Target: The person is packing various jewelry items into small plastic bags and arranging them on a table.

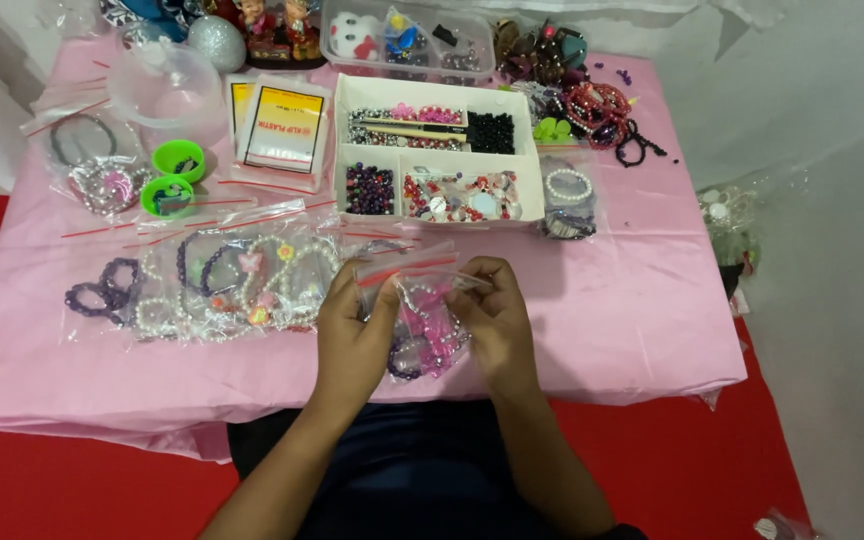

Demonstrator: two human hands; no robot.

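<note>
Pinching bag (near table edge), hands.

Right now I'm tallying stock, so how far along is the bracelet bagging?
Done: bagged bracelets lie left of the hands. In hand: left hand and right hand hold a clear zip bag with pink beadwork inside. Left: loose bracelets past the white bead box.

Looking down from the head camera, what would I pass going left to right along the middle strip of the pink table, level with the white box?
Bagged dark bead loops → two green round cups → yellow-labelled packets → white divided box of beads → small bag with a white pearl bracelet → clear bag by the table's right edge.
</note>
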